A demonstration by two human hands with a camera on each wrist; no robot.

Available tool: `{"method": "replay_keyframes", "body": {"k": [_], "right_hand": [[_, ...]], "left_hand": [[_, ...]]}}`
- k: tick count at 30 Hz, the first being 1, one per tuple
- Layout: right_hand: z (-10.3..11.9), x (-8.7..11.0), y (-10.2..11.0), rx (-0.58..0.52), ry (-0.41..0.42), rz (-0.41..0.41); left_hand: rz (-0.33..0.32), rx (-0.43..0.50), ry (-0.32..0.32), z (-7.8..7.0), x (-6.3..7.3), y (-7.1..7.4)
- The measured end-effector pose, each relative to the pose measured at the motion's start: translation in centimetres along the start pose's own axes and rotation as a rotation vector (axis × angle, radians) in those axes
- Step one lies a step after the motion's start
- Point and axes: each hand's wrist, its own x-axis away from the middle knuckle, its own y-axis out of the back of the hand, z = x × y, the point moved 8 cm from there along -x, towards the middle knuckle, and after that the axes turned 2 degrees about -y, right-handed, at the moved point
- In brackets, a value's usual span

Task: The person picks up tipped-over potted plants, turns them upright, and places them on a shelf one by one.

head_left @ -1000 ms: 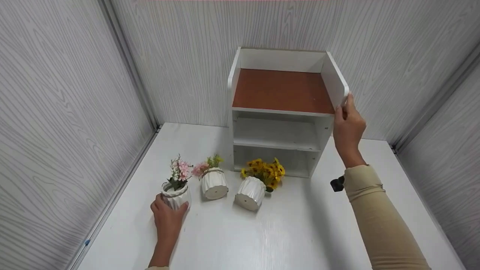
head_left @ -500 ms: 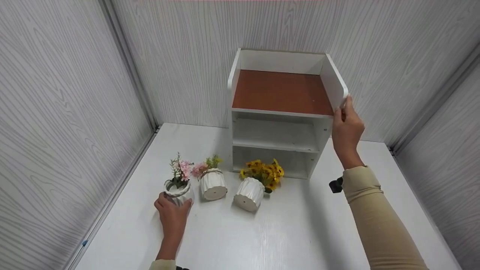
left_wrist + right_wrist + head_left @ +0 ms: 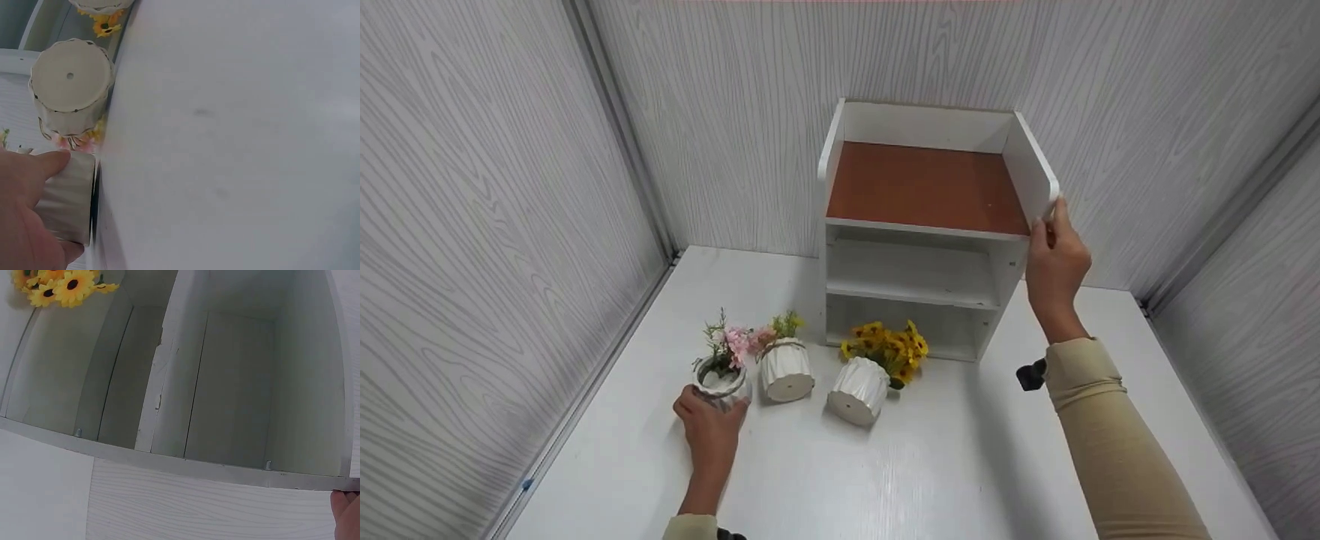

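Left hand (image 3: 709, 429) curls fingers and thumb round white fluted flowerpot (image 3: 726, 399) with pink flowers (image 3: 737, 346), front-left of white shelf unit (image 3: 926, 187). Right hand (image 3: 1057, 262) pinches unit's right side panel (image 3: 1030, 166). 2 lie tipped: pink-and-yellow-flowered pot (image 3: 787, 369) front-left of unit, sunflower pot (image 3: 858, 388) just in front.

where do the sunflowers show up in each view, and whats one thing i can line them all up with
Head: sunflowers slightly right of and below centre, by the shelf's bottom opening.
Left wrist: sunflowers near the top left, partly hidden by their pot.
Right wrist: sunflowers in the upper left corner, cut by the top edge.
Shared landmark: the shelf.
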Motion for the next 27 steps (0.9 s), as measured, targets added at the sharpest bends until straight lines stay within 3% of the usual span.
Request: {"method": "replay_keyframes", "body": {"k": [18,27], "right_hand": [[-1.1,0.3,0.3,-0.084,-0.030,-0.002],[-0.6,0.0,0.0,-0.063,-0.022,-0.003]], "left_hand": [[0.029,-0.010,0.007,0.2,0.1,-0.2],[0.043,-0.008,-0.048,-0.8,-0.2,0.2]]}}
